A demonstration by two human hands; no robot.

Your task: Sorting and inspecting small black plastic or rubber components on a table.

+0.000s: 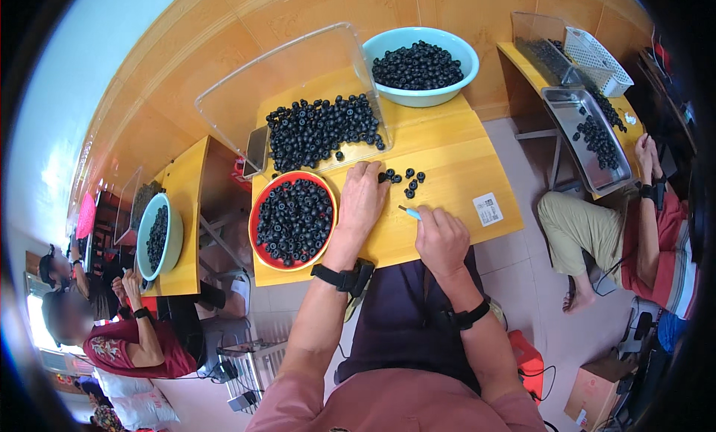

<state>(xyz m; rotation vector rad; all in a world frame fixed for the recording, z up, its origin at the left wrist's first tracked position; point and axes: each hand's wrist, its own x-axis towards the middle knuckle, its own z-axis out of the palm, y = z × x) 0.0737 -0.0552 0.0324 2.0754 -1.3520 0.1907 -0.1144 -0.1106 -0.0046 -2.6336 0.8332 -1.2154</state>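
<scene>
My left hand (364,197) reaches over the yellow table (455,156), fingers bent and drawn together at a small black ring-shaped part (382,177); its fingertips are partly hidden. My right hand (441,238) is closed around a slim tool with a light blue handle (412,213); its short dark tip points left toward my left hand. Several loose black parts (410,193) lie just beyond the tool. Beside my left wrist stands a red bowl with a yellow rim (333,208), full of the same parts.
A clear plastic bin (294,44) lies tipped toward me, black parts (321,130) spilling out. Behind stands a light blue basin (466,55) of them. Co-workers sit at tables left and right, with another basin (173,238) and a metal tray (570,126). A white label (488,209) marks the tabletop.
</scene>
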